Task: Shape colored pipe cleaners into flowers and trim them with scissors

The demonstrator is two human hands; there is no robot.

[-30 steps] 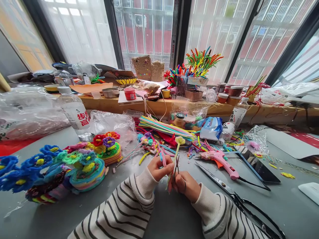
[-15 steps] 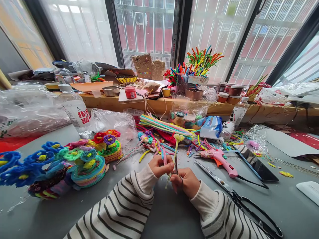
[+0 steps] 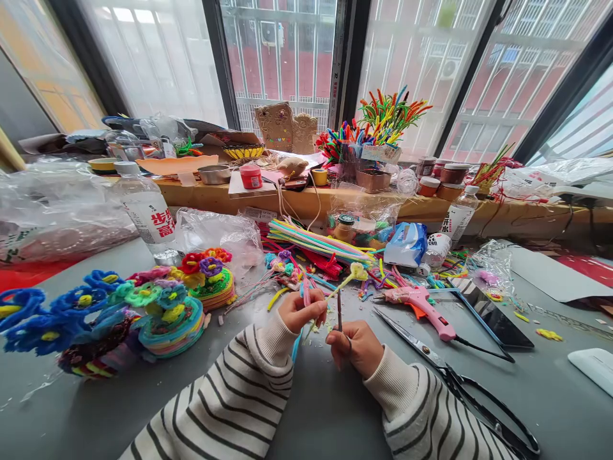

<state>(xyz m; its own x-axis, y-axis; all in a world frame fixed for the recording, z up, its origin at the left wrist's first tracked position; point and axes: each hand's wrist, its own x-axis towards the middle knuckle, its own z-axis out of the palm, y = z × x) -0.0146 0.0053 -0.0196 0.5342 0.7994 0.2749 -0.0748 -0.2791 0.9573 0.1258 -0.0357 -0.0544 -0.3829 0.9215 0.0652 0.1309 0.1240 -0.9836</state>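
My left hand (image 3: 301, 312) pinches the stem of a pale yellow pipe-cleaner flower (image 3: 358, 271), which leans up to the right. The lower stem end sticks out below my fingers. Closed around small scissors (image 3: 340, 310), my right hand (image 3: 357, 346) keeps their narrow blades pointing up, close beside the stem; a handle loop shows at my fingers. Tiny pale clippings lie on the table between the hands. Beyond them are pink and blue pipe-cleaner pieces (image 3: 306, 287) and a bundle of long pastel pipe cleaners (image 3: 320, 241).
Finished pipe-cleaner flowers (image 3: 79, 300) in round pots stand at the left. On the right lie a pink glue gun (image 3: 426, 306), large black-handled scissors (image 3: 443, 367) and a phone-like dark tablet (image 3: 493, 316). Bottles, plastic bags and paint jars (image 3: 454, 174) line the back.
My left hand has moved slightly left and tilted the flower, so its head has swung right and down. My right hand with the scissors has barely moved.
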